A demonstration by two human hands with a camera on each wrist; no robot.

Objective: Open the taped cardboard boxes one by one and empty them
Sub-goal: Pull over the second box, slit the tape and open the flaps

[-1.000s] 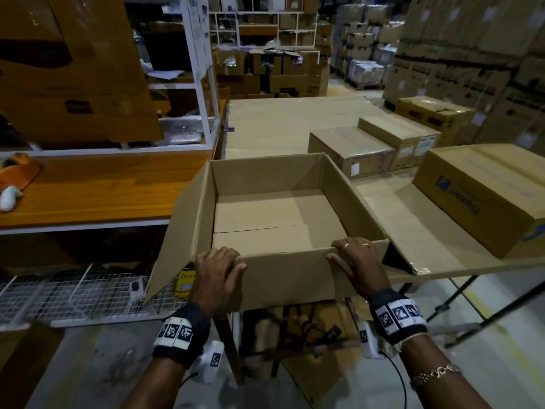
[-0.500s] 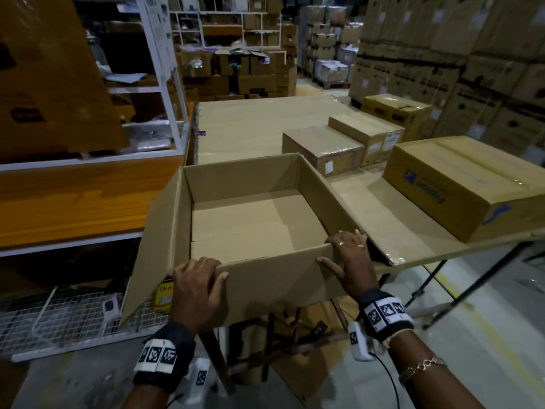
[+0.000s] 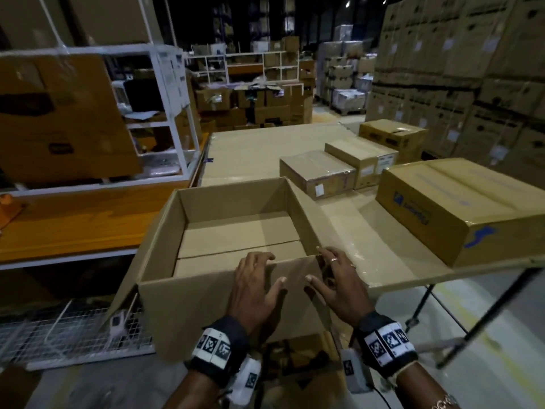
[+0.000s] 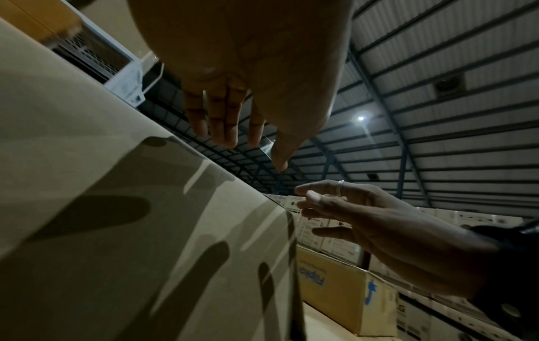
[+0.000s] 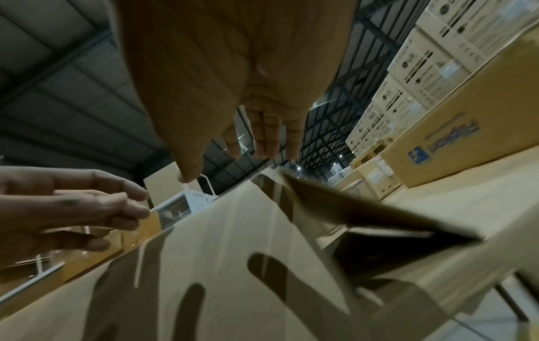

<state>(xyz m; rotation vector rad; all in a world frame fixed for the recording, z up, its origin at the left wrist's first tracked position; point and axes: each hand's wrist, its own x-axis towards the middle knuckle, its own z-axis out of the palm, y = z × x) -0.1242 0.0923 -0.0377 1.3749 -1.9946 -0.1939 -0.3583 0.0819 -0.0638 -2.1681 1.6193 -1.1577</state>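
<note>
Open box: the empty cardboard box (image 3: 233, 231) sits at the table's (image 3: 383, 255) near edge, flaps out, nothing inside.
Left hand: left hand (image 3: 256, 286) hovers by the near wall, fingers spread, holding nothing.
Right hand: right hand (image 3: 336, 280) at the near right corner, fingers loose, gripping nothing.
Waiting: four sealed boxes (image 3: 460, 205) on the table's right side.

— What can't you make out near the hands?

— Whether the left hand (image 3: 257, 286) or the right hand (image 3: 334, 283) actually touches the open box (image 3: 206, 302); both wrist views show a gap, but the fingertips blur.

— And beyond them?

— The box's lower front is hidden behind both wrists. Right of the right hand, the big taped box (image 3: 469, 208) runs off the frame, its blue print unreadable.
</note>
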